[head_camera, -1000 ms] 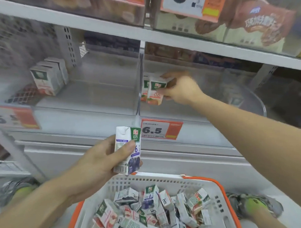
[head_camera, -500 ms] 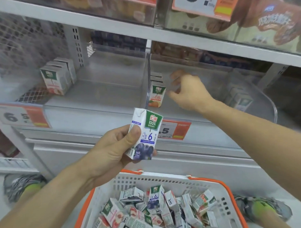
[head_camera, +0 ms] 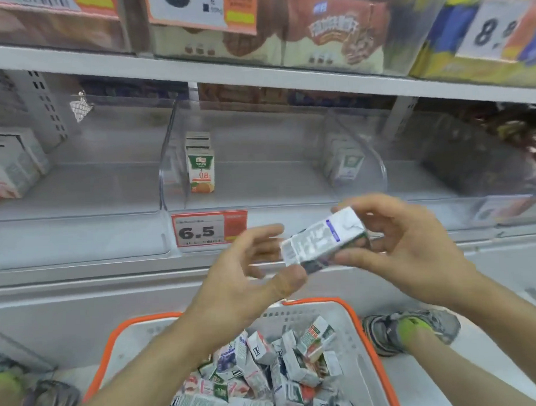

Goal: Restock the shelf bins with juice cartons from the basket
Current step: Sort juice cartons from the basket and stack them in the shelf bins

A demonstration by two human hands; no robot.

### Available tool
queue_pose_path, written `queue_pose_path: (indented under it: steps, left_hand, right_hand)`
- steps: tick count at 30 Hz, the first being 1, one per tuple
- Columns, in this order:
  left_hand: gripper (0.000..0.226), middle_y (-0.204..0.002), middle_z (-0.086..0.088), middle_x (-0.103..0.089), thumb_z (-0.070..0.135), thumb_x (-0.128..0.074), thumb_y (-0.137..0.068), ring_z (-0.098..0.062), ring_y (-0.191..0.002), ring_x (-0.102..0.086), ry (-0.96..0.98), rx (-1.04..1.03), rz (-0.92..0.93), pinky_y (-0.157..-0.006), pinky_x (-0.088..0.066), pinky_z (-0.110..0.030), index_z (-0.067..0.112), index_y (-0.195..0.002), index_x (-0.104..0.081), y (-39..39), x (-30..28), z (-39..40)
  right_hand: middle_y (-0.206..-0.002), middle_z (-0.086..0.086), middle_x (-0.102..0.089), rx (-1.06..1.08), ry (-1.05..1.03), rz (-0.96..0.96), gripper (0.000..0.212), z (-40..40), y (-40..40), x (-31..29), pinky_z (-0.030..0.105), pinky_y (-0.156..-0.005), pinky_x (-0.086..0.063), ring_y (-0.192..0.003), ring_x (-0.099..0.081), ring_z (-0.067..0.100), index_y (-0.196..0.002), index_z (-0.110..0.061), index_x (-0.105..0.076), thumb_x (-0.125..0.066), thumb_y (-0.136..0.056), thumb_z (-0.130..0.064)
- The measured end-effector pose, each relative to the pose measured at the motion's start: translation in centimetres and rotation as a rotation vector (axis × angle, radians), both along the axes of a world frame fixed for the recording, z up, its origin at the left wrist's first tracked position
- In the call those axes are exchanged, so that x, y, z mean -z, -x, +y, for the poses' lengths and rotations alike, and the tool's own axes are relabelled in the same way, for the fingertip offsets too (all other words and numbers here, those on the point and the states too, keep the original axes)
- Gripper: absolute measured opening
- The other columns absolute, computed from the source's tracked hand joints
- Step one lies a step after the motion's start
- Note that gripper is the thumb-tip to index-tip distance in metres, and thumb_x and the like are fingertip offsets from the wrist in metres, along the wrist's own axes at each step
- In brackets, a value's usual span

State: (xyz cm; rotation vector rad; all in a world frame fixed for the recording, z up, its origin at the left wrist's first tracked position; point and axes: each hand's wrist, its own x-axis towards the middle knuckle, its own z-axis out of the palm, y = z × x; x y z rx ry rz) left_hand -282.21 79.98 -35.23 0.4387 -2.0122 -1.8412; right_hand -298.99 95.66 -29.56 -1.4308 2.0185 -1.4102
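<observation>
A blueberry juice carton lies on its side in mid-air below the shelf's front edge. My right hand grips it, fingers over the top and thumb underneath. My left hand is spread just left of it, the thumb tip at the carton's lower corner. Below, the white basket with an orange rim holds several loose cartons. A row of orange juice cartons stands in the middle shelf bin, and purple-labelled cartons stand in the bin to its right.
Red-labelled cartons stand in the left bin. Clear plastic dividers separate the bins, and a 6.5 price tag hangs on the front lip. Snack packs fill the shelf above. My shoes flank the basket.
My right hand left the orange cartons in the middle bin and came down to take hold of the blueberry carton. My left hand loosened its grip, and the carton tipped sideways.
</observation>
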Motion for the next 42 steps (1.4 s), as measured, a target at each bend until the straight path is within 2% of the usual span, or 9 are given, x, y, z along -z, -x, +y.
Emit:
queue_pose_path:
  steps: [3, 6, 10, 21, 25, 32, 35, 38, 42]
  left_hand:
    - [0.049, -0.111, 0.021, -0.063, 0.052, -0.078, -0.072, -0.003, -0.108, -0.056, 0.504, -0.363, 0.079, -0.092, -0.041, -0.016, 0.039, -0.115, -0.056, 0.9, -0.6, 0.0]
    - [0.046, -0.107, 0.001, -0.061, 0.034, -0.08, -0.08, -0.019, -0.104, -0.052, 0.972, -0.51, 0.124, -0.094, -0.032, -0.023, 0.018, -0.118, -0.06, 2.5, 0.4, -2.1]
    - [0.047, -0.108, -0.007, -0.06, 0.022, -0.086, -0.072, -0.024, -0.105, -0.05, 1.13, -0.562, 0.045, -0.092, -0.024, -0.032, 0.013, -0.113, -0.065, 4.0, 2.3, -3.7]
    - [0.014, -0.1, -0.007, -0.062, 0.014, -0.07, -0.084, -0.02, -0.092, -0.051, 1.183, -0.657, 0.179, -0.098, -0.018, -0.025, 0.012, -0.098, -0.072, 5.6, 3.7, -4.8]
    - [0.015, -0.101, -0.007, -0.064, 0.014, -0.07, -0.084, -0.02, -0.093, -0.052, 1.192, -0.643, 0.174, -0.1, -0.017, -0.025, 0.012, -0.098, -0.073, 5.6, 3.8, -4.9]
    - [0.03, -0.117, -0.016, -0.063, 0.004, -0.064, -0.082, -0.033, -0.122, -0.055, 1.253, -0.558, 0.238, -0.106, -0.028, -0.04, 0.004, -0.111, -0.07, 4.1, 3.9, -4.0]
    - [0.03, -0.113, -0.017, -0.063, -0.003, -0.059, -0.084, -0.033, -0.114, -0.057, 1.17, -0.386, 0.292, -0.099, -0.042, -0.045, 0.001, -0.111, -0.07, 2.7, 5.0, -2.1]
    - [0.028, -0.107, 0.0, -0.064, 0.009, -0.055, -0.09, -0.014, -0.104, -0.056, 0.988, -0.102, 0.1, -0.093, -0.044, -0.029, 0.013, -0.113, -0.07, 1.0, 8.2, -0.2]
    - [0.026, -0.111, 0.016, -0.056, 0.026, -0.059, -0.095, 0.001, -0.108, -0.047, 0.897, 0.304, -0.35, -0.101, -0.04, -0.026, 0.026, -0.121, -0.063, -2.3, 13.6, 1.7]
  right_hand:
    - [-0.1, -0.009, -0.071, 0.328, 0.201, 0.094, 0.048, 2.3, 3.2, -1.2, 0.018, -0.073, -0.055, -0.088, -0.068, 0.007, -0.111, -0.018, -0.059, -0.084, -0.07, -0.015]
    - [-0.107, 0.005, -0.067, 0.603, 0.292, 0.171, 0.051, 2.9, 7.6, -1.8, 0.018, -0.072, -0.057, -0.094, -0.071, 0.014, -0.107, -0.024, -0.049, -0.087, -0.074, -0.016]
    - [-0.1, -0.007, -0.066, 0.725, 0.103, 0.274, 0.046, 1.6, 14.5, -1.2, 0.024, -0.073, -0.056, -0.086, -0.067, 0.007, -0.103, -0.024, -0.051, -0.088, -0.074, -0.028]
    - [-0.124, 0.017, -0.058, 0.475, -0.499, 0.556, 0.04, -8.5, 24.4, 3.1, 0.032, -0.088, -0.046, -0.111, -0.059, 0.035, -0.124, -0.01, -0.058, -0.069, -0.086, -0.005]
    - [-0.12, 0.013, -0.056, 0.444, -0.559, 0.541, 0.054, -8.5, 25.1, 3.3, 0.03, -0.077, -0.048, -0.101, -0.061, 0.032, -0.124, -0.015, -0.054, -0.081, -0.077, -0.011]
    - [-0.107, 0.004, -0.063, 0.673, 0.021, 0.515, 0.026, -2.1, 16.7, 0.4, 0.024, -0.075, -0.053, -0.077, -0.063, 0.004, -0.108, -0.017, -0.061, -0.07, -0.083, -0.017]
    - [-0.1, 0.003, -0.06, 0.578, 0.247, 0.463, 0.017, 1.1, 9.0, 1.7, 0.018, -0.074, -0.05, -0.081, -0.061, 0.007, -0.102, -0.01, -0.059, -0.065, -0.087, -0.006]
    - [-0.095, 0.002, -0.06, 0.349, 0.165, 0.359, 0.022, 3.2, 2.6, 6.8, 0.019, -0.074, -0.051, -0.08, -0.064, 0.012, -0.099, -0.015, -0.058, -0.068, -0.086, 0.0]
    - [-0.099, -0.013, -0.062, 0.082, -0.336, 0.055, 0.019, 5.1, -2.0, 16.1, 0.027, -0.072, -0.056, -0.084, -0.065, 0.006, -0.095, -0.027, -0.062, -0.073, -0.086, -0.015]
